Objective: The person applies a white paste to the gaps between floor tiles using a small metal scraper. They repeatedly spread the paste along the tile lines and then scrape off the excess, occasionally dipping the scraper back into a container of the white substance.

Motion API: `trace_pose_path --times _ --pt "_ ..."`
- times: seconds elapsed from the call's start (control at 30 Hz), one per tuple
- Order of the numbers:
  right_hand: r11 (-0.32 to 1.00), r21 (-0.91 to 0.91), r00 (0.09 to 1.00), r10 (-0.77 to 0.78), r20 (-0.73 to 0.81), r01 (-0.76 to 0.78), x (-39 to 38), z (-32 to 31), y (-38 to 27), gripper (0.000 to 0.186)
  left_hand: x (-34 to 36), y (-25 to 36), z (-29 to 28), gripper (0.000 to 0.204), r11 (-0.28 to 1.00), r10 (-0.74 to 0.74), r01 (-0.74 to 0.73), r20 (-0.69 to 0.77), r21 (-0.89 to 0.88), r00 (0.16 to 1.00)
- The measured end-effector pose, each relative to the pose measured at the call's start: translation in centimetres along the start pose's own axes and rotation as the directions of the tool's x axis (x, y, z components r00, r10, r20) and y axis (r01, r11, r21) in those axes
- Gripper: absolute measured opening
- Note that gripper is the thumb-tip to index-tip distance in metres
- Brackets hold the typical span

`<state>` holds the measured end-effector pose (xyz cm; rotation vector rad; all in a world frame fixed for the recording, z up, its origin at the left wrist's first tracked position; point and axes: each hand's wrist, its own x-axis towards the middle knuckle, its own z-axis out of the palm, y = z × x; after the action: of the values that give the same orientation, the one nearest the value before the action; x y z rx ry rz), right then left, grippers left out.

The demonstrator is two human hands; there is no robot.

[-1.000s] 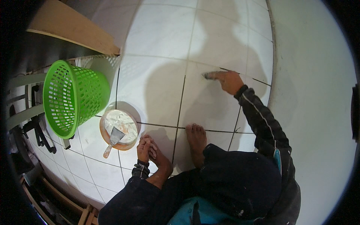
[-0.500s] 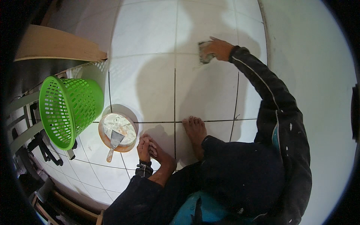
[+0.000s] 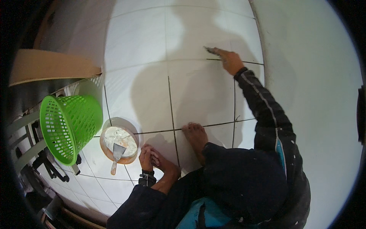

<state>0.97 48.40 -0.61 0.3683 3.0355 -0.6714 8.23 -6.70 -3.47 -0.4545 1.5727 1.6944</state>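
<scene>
In the upper middle of the frame, the right hand [image 3: 231, 63] reached out over the white tiled floor [image 3: 148, 91], its fingers together and clamped on a thin grey pad [image 3: 208, 49]. The pad lay at the fingertips, its free end poking out past them toward the upper left; much of it was hidden by the fingers, and whether it touched the tile could not be told. A dark joint line [image 3: 252, 62] ran just below the pad and passed behind the hand.

At the lower left of centre, the left hand [image 3: 146, 158] rested over the toes of the left foot [image 3: 163, 165], fingers close together; whether they gripped could not be told. Just left of it stood a bowl [image 3: 104, 150] of white paste [image 3: 127, 136], with a putty knife [image 3: 119, 151] lying across its rim. A green basket [image 3: 85, 122] stood farther left.
</scene>
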Motion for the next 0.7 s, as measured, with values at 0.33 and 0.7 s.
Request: trace_pose_path --times 0.33,0.7 --pt "0.978 -0.203 0.878 0.063 0.474 0.04 -5.3 2.0 -1.0 0.059 0.7 -0.7 -0.4 0.024 0.998 -0.01 0.012 0.025 -0.064 1.0" --pt "0.856 -0.095 0.812 -0.439 0.385 0.508 6.0 1.6 -1.5 0.051 0.0 0.1 -0.2 0.023 1.0 0.0 0.0 -0.017 -0.013 1.0"
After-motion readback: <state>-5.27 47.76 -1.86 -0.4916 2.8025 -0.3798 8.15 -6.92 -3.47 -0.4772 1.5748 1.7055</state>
